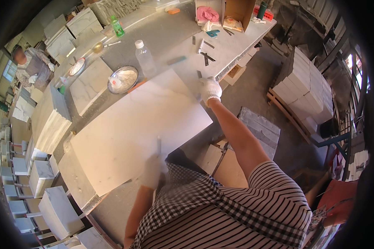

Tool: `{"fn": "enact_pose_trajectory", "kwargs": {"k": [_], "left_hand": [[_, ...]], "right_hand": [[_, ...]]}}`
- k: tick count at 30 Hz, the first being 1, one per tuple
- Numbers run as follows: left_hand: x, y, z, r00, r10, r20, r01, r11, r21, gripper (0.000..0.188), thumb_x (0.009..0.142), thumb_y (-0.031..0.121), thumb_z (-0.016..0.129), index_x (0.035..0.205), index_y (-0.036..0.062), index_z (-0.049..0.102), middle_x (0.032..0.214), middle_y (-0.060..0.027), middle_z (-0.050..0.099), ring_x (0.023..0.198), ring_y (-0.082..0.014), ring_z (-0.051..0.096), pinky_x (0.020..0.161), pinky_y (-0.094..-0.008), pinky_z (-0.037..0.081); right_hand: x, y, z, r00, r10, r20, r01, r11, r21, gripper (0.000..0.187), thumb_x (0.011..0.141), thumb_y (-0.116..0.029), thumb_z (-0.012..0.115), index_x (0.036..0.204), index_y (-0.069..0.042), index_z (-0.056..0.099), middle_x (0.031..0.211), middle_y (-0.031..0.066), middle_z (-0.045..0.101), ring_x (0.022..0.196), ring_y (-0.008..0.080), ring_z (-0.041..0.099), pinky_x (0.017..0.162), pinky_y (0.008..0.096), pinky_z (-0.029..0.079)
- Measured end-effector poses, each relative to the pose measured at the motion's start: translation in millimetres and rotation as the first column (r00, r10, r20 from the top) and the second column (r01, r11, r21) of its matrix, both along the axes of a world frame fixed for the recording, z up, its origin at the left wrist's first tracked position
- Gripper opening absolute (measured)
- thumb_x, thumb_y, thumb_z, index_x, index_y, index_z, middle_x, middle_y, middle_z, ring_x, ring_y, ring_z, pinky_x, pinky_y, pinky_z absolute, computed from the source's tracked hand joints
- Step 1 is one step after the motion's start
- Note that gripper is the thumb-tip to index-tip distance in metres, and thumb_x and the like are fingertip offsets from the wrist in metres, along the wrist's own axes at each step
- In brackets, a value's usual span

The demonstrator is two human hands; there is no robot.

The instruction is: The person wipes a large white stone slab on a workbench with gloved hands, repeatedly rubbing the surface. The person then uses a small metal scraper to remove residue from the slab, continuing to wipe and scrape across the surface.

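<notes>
A large white stone slab (141, 128) with faint veining lies on the worktable. At its near edge is my left hand (153, 170) in a pale glove, blurred, closed round a thin grey strip (159, 144) that points up over the slab. My right hand (211, 89), in a white knitted glove, reaches to the table's right edge beyond the slab's corner. Its fingers are bent, and a short dark flat strip (200, 74) shows at the fingertips. Whether it is gripped is hard to see. Farther along lie several dark metal strips (207, 59) and a white tube (200, 46).
Beyond the slab stand a bowl of white paste (124, 79), a clear bottle (144, 58) and a green bottle (116, 26). An open cardboard box (238, 14) sits at the back. Stacked slabs (305, 85) rest on a pallet at right. Another person (33, 66) stands far left.
</notes>
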State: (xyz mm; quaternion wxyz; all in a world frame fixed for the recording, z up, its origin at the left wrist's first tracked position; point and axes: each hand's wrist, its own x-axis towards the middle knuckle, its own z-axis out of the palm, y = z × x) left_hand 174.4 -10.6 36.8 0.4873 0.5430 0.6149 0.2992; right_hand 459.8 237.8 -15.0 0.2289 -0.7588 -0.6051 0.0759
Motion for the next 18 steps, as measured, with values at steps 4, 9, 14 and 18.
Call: {"fn": "enact_pose_trajectory", "kwargs": {"k": [4,9,14,18], "left_hand": [[24.0,60.7,16.7,0.987,0.000,0.158,0.025,0.987,-0.157,0.026,0.094,0.028,0.058,0.085,0.0038,0.064,0.065,-0.0024,0.055,0.061,-0.0119,0.052,0.061,-0.0274,0.040],[81.3,150.0,15.6,0.986,-0.051,0.158,0.070,0.991,-0.117,0.026,0.091,0.029,0.063,0.084,0.0033,0.064,0.067,-0.0035,0.057,0.060,-0.0144,0.054,0.057,-0.0323,0.042],[119.6,211.1,-9.5,0.973,-0.107,0.204,0.161,0.950,-0.267,0.022,0.092,0.026,0.062,0.088,0.0050,0.065,0.065,-0.0056,0.057,0.052,-0.0184,0.054,0.055,-0.0354,0.047],[134.2,238.7,-23.4,0.981,-0.110,0.157,0.166,0.900,-0.404,0.020,0.095,0.026,0.059,0.091,0.0068,0.063,0.061,-0.0026,0.053,0.046,-0.0163,0.048,0.056,-0.0397,0.051]], "right_hand": [[4.2,-3.6,-5.7,0.988,-0.037,-0.152,0.046,0.997,0.058,0.030,0.087,-0.027,0.059,0.112,-0.018,0.072,0.113,0.0160,0.067,0.107,0.0336,0.064,0.091,0.0407,0.051],[10.1,-4.3,0.5,0.936,-0.024,-0.351,0.053,0.996,0.072,0.041,0.085,-0.029,0.060,0.123,-0.012,0.065,0.114,0.0192,0.068,0.106,0.0373,0.064,0.090,0.0433,0.051],[20.0,-33.5,4.8,0.971,0.117,-0.209,-0.081,0.982,0.172,0.032,0.088,-0.029,0.058,0.114,-0.013,0.067,0.106,0.0125,0.070,0.100,0.0346,0.066,0.082,0.0445,0.053],[13.4,-64.9,0.1,0.972,0.222,0.081,-0.236,0.904,0.357,0.016,0.084,-0.016,0.061,0.099,-0.016,0.067,0.094,0.0077,0.066,0.086,0.0275,0.066,0.067,0.0400,0.054]]}}
